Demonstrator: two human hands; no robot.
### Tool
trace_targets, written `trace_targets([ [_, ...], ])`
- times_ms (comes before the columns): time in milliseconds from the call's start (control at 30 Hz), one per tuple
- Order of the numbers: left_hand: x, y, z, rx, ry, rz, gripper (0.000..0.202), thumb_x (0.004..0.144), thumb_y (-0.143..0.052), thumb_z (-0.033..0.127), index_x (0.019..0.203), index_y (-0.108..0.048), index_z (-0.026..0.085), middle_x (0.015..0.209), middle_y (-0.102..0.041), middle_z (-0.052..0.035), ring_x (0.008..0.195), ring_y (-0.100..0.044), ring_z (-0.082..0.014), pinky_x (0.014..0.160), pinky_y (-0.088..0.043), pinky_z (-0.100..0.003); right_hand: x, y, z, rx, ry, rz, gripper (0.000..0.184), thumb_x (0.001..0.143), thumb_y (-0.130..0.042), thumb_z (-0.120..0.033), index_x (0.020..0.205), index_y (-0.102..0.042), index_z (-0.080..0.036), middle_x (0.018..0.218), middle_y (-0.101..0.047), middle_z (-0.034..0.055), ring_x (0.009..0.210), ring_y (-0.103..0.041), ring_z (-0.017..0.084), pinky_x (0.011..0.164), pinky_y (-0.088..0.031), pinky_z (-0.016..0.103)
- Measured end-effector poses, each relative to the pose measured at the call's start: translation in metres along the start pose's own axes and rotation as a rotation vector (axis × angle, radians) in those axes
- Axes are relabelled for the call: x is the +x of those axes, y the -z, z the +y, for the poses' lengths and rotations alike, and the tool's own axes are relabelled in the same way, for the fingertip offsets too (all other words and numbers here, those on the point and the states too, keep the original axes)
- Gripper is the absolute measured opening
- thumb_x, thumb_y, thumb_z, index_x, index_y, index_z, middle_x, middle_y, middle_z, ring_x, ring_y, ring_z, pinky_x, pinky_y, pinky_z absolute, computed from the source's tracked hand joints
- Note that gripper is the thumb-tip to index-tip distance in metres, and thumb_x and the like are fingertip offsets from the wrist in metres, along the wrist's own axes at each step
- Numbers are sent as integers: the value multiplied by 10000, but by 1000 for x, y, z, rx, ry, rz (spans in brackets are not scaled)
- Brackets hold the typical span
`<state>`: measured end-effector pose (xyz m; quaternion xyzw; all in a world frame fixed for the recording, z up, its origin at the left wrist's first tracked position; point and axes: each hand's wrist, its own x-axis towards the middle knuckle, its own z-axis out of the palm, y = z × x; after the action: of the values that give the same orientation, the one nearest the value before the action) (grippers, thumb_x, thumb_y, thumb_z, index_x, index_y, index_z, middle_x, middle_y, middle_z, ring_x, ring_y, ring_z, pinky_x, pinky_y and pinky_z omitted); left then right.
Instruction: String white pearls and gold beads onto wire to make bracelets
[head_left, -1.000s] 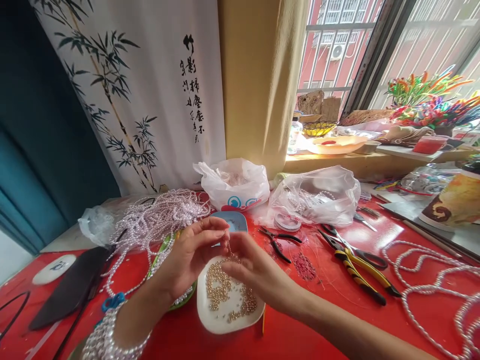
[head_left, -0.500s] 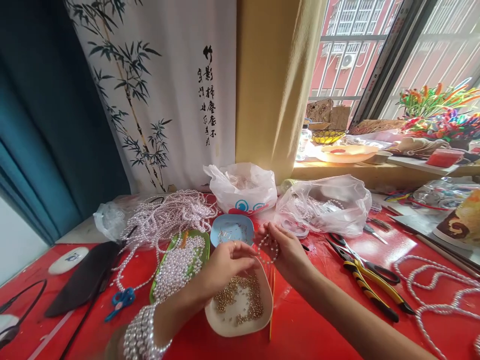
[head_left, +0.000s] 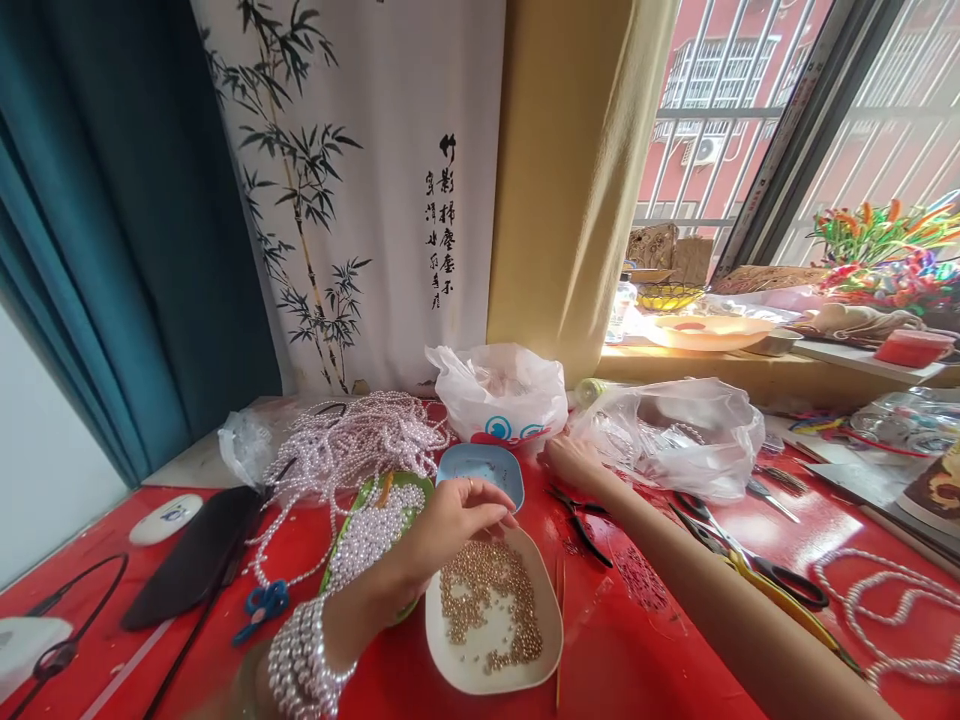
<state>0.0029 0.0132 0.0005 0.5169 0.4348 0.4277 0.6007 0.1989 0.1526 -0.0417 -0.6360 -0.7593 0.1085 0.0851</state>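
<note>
My left hand [head_left: 454, 520] hovers over the far rim of a white dish [head_left: 545, 655] of small gold beads, fingertips pinched together; what they hold is too small to make out. Its wrist wears a wide pearl bracelet [head_left: 300, 665]. My right hand [head_left: 571, 462] reaches far across the red table to the clear plastic bag [head_left: 690, 432], its fingers tucked toward the bag and hidden. Between the hands sit a small blue dish [head_left: 484, 467] and black pliers [head_left: 581, 515]. A green tray [head_left: 371, 525] of white pearls lies left of the white dish.
A heap of pearl strands [head_left: 352, 440] and a white printed bag [head_left: 501, 392] lie at the back. Yellow-handled pliers and scissors [head_left: 757, 575] sit right of my arm, with pearl chains [head_left: 885, 610] beyond. Blue scissors [head_left: 262, 603] and a black case [head_left: 191, 555] are left. The window sill [head_left: 750, 350] holds bowls.
My right hand has let go of the short pearl piece it held near the left hand and moved out to the clear bag. The left hand stays over the gold beads. The view tilted up.
</note>
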Motion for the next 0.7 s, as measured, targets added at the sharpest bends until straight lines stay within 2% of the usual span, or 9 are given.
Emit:
trace_targets([
  [133,3,6,0,-29,-1,22,102,671,-612,209,737,-611,130,709,-660,-48,601,-574,-110,629,-428,-239,-10,1,-1,-68,22,22,291,844,-508,-276,1106,-510,-151,1108,-539,80,922,-560,189,759,-470,377],
  [267,5,9,-2,-8,-30,35,113,672,-611,207,750,-617,126,720,-666,-54,591,-569,-107,621,-424,-232,-17,29,10,-24,66,51,273,852,-493,-284,1093,-515,-158,1088,-550,65,896,-567,180,744,-476,376],
  [333,7,11,-3,7,-44,27,114,677,-608,206,755,-620,124,725,-670,-58,591,-567,-106,618,-421,-229,-19,49,18,31,89,67,274,845,-484,-348,977,-582,-129,927,-604,20,772,-591,174,657,-487,318],
  [400,8,12,-4,16,-42,16,125,679,-614,213,766,-620,124,723,-675,-61,593,-569,-107,613,-420,-224,-24,66,24,88,104,108,396,832,-441,-430,817,-661,-101,641,-601,6,571,-561,148,510,-429,257],
  [500,7,12,-6,-18,-1,-12,192,698,-621,295,782,-623,122,720,-683,-70,593,-580,-109,606,-427,-216,-45,81,20,178,156,182,512,831,-360,-488,823,-699,-103,456,-528,-7,417,-469,115,407,-321,234],
  [600,5,12,-5,-132,100,-110,381,733,-551,467,807,-643,105,769,-688,-107,628,-609,-128,600,-444,-215,-80,79,2,250,266,258,471,837,-357,-467,934,-685,-143,591,-621,27,501,-524,135,452,-356,239],
  [667,5,11,-4,-230,188,-195,521,739,-467,571,845,-650,95,836,-684,-130,659,-625,-145,585,-456,-219,-106,71,-12,254,352,289,376,842,-397,-404,978,-671,-186,811,-671,56,681,-576,161,577,-405,251],
  [700,4,10,-4,-268,226,-232,577,734,-431,611,862,-650,93,865,-680,-137,667,-630,-155,569,-460,-222,-118,66,-18,241,388,296,328,836,-424,-367,977,-673,-206,833,-674,56,706,-577,163,610,-404,258],
])
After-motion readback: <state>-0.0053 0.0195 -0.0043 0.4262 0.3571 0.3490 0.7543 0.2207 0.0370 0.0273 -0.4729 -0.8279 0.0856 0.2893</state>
